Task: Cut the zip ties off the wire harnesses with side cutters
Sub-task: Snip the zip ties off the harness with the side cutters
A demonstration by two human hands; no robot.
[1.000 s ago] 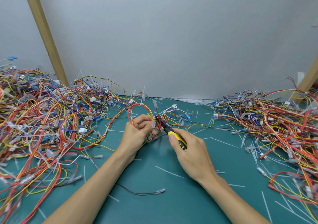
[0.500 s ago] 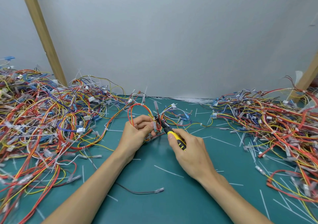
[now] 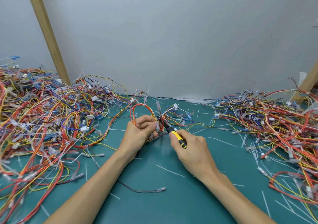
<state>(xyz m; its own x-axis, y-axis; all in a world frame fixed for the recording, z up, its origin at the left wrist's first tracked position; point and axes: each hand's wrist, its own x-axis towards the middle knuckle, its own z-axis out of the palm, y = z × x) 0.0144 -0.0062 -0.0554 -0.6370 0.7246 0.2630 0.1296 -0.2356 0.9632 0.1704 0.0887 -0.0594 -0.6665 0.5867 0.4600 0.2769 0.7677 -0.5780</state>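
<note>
Pinching a looped wire harness of thin red, orange and yellow strands between curled fingers and thumb, the left hand holds it just above the worktop, a smooth teal mat. The loop arches up behind the knuckles, and clear plastic sleeves stick out of the bundle at the fingertips. The right hand has its grip wrapped round the side cutters, whose handles are ribbed yellow and black. The short black head points up and left into the bundle, just beside the left fingertips. Whether the blades are together or apart cannot be told, and any tie at the blades is too small to make out. A dense, springy left heap of tangled wires with white plugs and blue tags fills that side of the worktop, and a flatter right heap spreads along the other. Straight white zip-tie offcuts lie scattered on the mat between them. A single black wire with a clear end cap curves near the left forearm. Two square wooden posts lean against the matte grey wall.
</note>
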